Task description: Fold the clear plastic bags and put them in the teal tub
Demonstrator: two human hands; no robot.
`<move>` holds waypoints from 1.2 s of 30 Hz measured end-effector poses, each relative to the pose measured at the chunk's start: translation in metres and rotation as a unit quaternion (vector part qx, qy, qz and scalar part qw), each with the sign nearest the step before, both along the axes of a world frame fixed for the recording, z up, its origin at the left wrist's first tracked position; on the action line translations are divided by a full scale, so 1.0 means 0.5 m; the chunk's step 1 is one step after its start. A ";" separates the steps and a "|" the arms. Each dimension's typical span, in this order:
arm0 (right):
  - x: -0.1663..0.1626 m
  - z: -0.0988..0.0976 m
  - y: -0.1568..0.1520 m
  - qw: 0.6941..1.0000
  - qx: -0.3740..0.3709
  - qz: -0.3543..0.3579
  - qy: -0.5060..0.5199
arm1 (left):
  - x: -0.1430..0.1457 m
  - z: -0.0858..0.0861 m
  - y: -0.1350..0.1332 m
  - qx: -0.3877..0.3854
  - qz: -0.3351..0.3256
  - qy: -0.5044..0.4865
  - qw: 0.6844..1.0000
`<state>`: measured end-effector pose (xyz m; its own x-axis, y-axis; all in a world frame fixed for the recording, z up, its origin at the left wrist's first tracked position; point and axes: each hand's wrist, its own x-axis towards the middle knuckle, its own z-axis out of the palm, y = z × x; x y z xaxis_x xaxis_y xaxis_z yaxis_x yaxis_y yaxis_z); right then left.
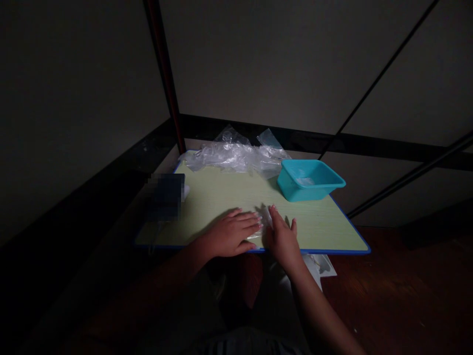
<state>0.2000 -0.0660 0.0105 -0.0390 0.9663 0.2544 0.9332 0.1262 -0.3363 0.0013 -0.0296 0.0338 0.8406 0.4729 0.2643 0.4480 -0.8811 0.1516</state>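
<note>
Near the front edge of the table, a small clear plastic bag lies between my two hands. My left hand rests flat on the bag's left side, its fingers stretched out to the right. On the other side, my right hand stands on its edge with straight fingers, touching the bag's right side. The thumb of my right hand is apart from its fingers. Parts of the bag are hidden under both hands.
A heap of clear plastic bags lies along the table's back edge. The turquoise bin at the right holds something whitish. A dark blurred object is at the left. The pale table has a blue rim.
</note>
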 end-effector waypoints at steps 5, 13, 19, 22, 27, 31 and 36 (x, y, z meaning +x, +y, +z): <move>-0.009 0.006 0.002 0.997 -0.005 0.019 -0.071 | -0.020 -0.009 -0.010 -0.004 0.064 -0.012 0.998; -0.013 0.020 0.010 0.984 -0.028 0.098 -0.144 | -0.032 -0.020 -0.013 -0.017 0.055 0.003 0.998; -0.024 0.033 0.005 0.977 -0.056 0.146 -0.143 | -0.030 -0.020 -0.013 -0.016 0.065 -0.005 0.998; -0.036 0.035 0.000 0.976 -0.061 0.156 -0.136 | -0.029 -0.018 -0.015 -0.012 0.068 -0.010 0.998; -0.048 0.027 -0.004 0.974 -0.043 0.169 -0.146 | -0.028 -0.013 -0.020 -0.009 0.078 -0.016 0.997; -0.048 0.025 -0.006 0.971 -0.035 0.173 -0.162 | -0.028 -0.011 -0.022 0.013 0.075 -0.036 0.996; -0.046 0.026 -0.008 0.966 -0.029 0.191 -0.172 | -0.033 -0.006 -0.024 0.026 0.085 -0.091 0.992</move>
<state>0.1770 -0.0698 0.0237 -0.4688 0.8767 0.1081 0.8798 0.4743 -0.0313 -0.0151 -0.0415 0.0307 0.6870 0.5846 0.4316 0.5596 -0.8045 0.1990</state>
